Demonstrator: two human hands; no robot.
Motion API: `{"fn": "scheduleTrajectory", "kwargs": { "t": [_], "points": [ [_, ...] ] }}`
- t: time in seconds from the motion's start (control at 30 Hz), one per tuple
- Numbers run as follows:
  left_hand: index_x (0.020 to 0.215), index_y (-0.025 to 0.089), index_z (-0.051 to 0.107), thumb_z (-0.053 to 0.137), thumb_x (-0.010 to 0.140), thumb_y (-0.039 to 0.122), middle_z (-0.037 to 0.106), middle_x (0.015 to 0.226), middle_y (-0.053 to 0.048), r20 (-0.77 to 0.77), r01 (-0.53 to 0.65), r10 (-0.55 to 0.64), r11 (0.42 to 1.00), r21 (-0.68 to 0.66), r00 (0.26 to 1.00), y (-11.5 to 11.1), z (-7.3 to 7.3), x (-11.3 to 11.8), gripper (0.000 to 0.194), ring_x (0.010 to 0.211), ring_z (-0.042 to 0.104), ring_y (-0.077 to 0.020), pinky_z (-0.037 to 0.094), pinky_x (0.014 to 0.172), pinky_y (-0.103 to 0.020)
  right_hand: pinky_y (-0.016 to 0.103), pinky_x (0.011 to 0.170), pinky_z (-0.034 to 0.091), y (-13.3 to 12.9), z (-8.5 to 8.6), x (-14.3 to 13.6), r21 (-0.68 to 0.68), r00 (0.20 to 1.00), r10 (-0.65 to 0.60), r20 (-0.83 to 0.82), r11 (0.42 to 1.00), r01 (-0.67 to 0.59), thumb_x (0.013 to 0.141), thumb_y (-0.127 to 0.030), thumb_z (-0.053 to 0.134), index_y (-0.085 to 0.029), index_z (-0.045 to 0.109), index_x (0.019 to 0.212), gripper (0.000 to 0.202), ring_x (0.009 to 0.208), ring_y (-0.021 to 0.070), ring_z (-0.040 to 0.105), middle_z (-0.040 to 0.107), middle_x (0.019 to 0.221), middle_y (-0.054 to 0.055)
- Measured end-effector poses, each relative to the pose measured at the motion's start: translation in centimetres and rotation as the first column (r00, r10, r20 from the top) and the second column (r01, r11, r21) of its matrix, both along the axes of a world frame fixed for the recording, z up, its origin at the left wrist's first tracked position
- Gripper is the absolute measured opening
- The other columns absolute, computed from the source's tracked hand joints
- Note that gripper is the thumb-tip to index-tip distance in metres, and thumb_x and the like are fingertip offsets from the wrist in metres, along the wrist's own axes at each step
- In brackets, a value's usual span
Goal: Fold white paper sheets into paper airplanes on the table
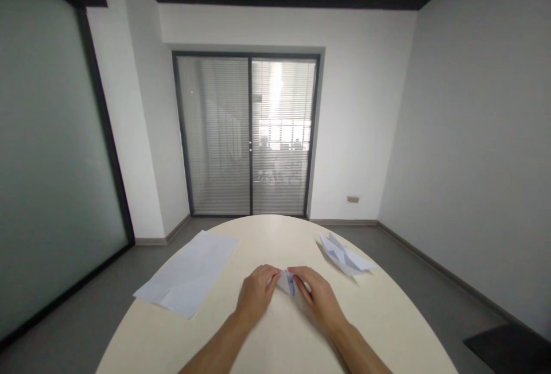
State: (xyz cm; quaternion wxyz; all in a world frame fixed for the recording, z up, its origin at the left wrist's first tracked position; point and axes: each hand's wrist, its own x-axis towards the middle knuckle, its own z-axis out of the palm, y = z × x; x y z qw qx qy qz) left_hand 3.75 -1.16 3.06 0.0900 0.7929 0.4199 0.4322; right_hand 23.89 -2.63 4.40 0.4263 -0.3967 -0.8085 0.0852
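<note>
A small folded piece of white paper (286,283) is held between my two hands, just above the middle of the table or resting on it; I cannot tell which. My left hand (257,292) pinches its left corner between thumb and fingers. On the opposite side, my right hand (316,295) grips the paper's right edge, with the index finger along the top. The fold layers between the hands are small and partly covered by the fingertips.
The pale rounded table (275,230) bears flat white sheets (193,271) on the left, slightly over its edge. A folded paper boat shape (345,256) lies near the right edge. Beyond stand glass doors with blinds (249,133). A dark mat (512,345) lies on the floor.
</note>
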Motion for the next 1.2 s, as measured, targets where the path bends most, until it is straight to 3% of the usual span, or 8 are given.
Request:
{"fn": "scheduleTrajectory", "kwargs": {
  "t": [0.8, 1.2],
  "points": [
    [0.099, 0.021, 0.068, 0.042, 0.095, 0.035, 0.071, 0.1, -0.006, 0.226, -0.02, 0.06, 0.984, -0.176, 0.972, 2.0, -1.7, -0.6, 0.031, 0.089, 0.066, -0.0182, 0.052, 0.077, -0.026, 0.031, 0.083, 0.05, 0.8, -0.8, 0.9, -0.157, 0.979, -0.195, -0.061, 0.97, 0.184, 0.093, -0.035, 0.045, -0.024, 0.064, 0.097, 0.022, 0.09, 0.02, 0.066, 0.072, 0.095, 0.004],
    [0.096, 0.02, 0.064, 0.042, 0.094, 0.045, 0.072, 0.092, -0.006, 0.34, -0.047, 0.124, 0.973, -0.227, 0.932, 3.0, -2.3, -1.2, 0.034, 0.084, 0.068, -0.0192, 0.051, 0.075, -0.027, 0.041, 0.093, 0.049, 2.0, -2.4, 1.8, -0.183, 0.952, -0.295, -0.08, 0.943, 0.277, 0.093, -0.033, 0.04, -0.022, 0.063, 0.114, 0.033, 0.104, 0.0245, 0.065, 0.069, 0.113, 0.009]
  ]
}}
